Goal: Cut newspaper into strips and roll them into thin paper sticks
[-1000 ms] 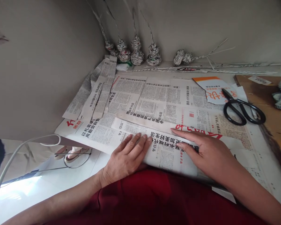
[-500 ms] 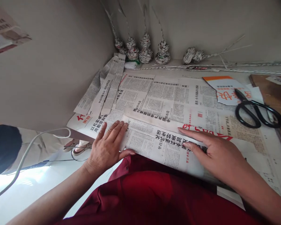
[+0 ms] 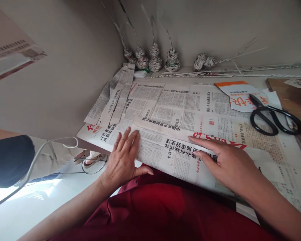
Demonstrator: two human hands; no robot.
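Note:
Sheets of newspaper (image 3: 190, 100) cover the table in front of me. Along the near edge lies a folded newspaper strip (image 3: 160, 129), its crease running left to right. My left hand (image 3: 121, 160) rests flat on the strip's left end, fingers stretched and thumb spread out past the table edge. On the right part of the strip lies my right hand (image 3: 230, 164), its index finger and thumb extended and apart; its other fingers are mostly hidden. Black-handled scissors (image 3: 264, 108) lie beyond it at the right.
Cut newspaper strips (image 3: 115, 100) are piled at the left. Several woven paper gourds (image 3: 155, 63) stand by the wall, and another gourd (image 3: 202, 62) lies near thin paper rods (image 3: 251, 70). An orange-and-white paper piece (image 3: 240, 97) lies under the scissors. A person's leg (image 3: 47, 160) shows at left.
My left hand has slid slightly rightward along the strip, and its thumb has spread farther out. My right hand stays nearly in place. The view has shifted a little.

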